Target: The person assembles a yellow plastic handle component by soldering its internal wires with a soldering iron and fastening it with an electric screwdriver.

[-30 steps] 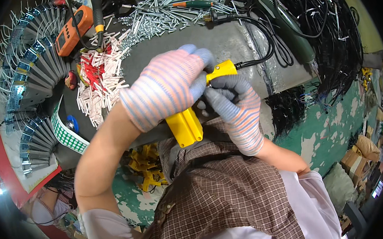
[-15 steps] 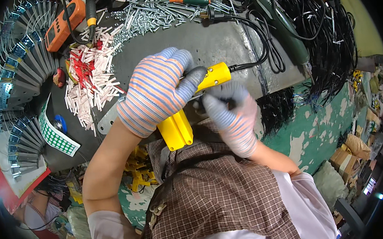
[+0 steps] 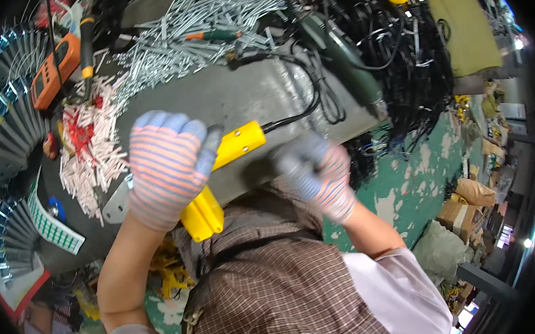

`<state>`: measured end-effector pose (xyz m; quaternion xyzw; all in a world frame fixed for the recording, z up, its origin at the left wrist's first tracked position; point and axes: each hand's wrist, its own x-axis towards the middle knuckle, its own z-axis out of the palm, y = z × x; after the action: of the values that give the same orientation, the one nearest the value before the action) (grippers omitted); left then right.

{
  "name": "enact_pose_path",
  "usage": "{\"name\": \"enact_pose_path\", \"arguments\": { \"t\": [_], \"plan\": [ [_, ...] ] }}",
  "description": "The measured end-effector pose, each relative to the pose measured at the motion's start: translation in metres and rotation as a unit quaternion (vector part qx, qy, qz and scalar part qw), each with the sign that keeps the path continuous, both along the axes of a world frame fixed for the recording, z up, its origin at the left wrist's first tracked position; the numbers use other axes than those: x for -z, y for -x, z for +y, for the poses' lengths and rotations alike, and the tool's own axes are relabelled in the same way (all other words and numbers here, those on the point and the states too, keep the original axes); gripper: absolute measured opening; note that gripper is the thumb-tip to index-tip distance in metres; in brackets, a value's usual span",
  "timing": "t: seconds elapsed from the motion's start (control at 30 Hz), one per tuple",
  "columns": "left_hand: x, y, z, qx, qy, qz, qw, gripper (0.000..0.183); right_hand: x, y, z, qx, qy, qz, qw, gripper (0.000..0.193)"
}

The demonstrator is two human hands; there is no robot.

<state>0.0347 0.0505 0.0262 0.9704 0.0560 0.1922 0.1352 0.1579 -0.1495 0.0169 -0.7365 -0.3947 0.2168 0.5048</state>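
Observation:
My left hand (image 3: pixel 167 168), in a striped knit glove with dark fingertips, is closed around a yellow plastic casing (image 3: pixel 239 143). Small screws show on the casing's rounded upper end, and a black cord (image 3: pixel 295 116) runs out of it. Below the same hand sticks out a yellow ridged block (image 3: pixel 202 216); the glove hides whether the two are one piece. To the right, apart from the casing, my right hand (image 3: pixel 319 178) hangs in a matching glove near the table's front edge. Motion smears its fingers, so anything in them cannot be made out.
Beyond my hands lie a heap of long screws (image 3: pixel 200 28), a screwdriver (image 3: pixel 213 36), a dark green power tool (image 3: pixel 344 57) and bundled black cables (image 3: pixel 404 62). Leftward are pale short sticks (image 3: pixel 88 162), an orange meter (image 3: pixel 56 70) and fanned metal plates (image 3: pixel 13 127).
My right hand has moved away from the yellow casing, to its right. My left hand keeps its hold on the casing. The whole view has shifted, with the bench now further left.

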Motion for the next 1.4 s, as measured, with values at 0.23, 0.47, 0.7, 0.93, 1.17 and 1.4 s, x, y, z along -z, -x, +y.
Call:
{"name": "enact_pose_path", "arguments": {
  "t": [0.23, 0.47, 0.7, 0.93, 1.17, 1.4],
  "plan": [
    [-0.01, 0.006, -0.023, 0.012, 0.116, 0.052, 0.992, 0.046, 0.008, -0.114, -0.032, 0.161, 0.134, -0.511, 0.834, 0.024],
    [-0.007, -0.002, -0.033, -0.07, 0.059, 0.119, 0.989, 0.047, 0.005, -0.146, 0.002, 0.111, 0.32, -0.42, 0.842, 0.062],
    [-0.002, -0.004, -0.04, -0.109, 0.066, 0.178, 0.976, 0.042, -0.061, -0.119, 0.007, 0.035, -0.146, 0.252, 0.956, 0.057],
    [0.002, -0.003, -0.037, -0.121, 0.047, 0.152, 0.98, 0.048, -0.064, -0.042, 0.059, -0.044, -0.218, 0.218, 0.95, 0.064],
    [0.004, -0.002, -0.036, -0.127, 0.058, 0.14, 0.98, 0.047, -0.061, -0.052, 0.063, -0.241, -0.215, 0.095, 0.942, 0.063],
    [0.003, -0.002, -0.036, -0.116, 0.058, 0.153, 0.98, 0.045, -0.043, -0.057, 0.093, -0.343, -0.275, 0.201, 0.875, 0.048]
  ]
}}
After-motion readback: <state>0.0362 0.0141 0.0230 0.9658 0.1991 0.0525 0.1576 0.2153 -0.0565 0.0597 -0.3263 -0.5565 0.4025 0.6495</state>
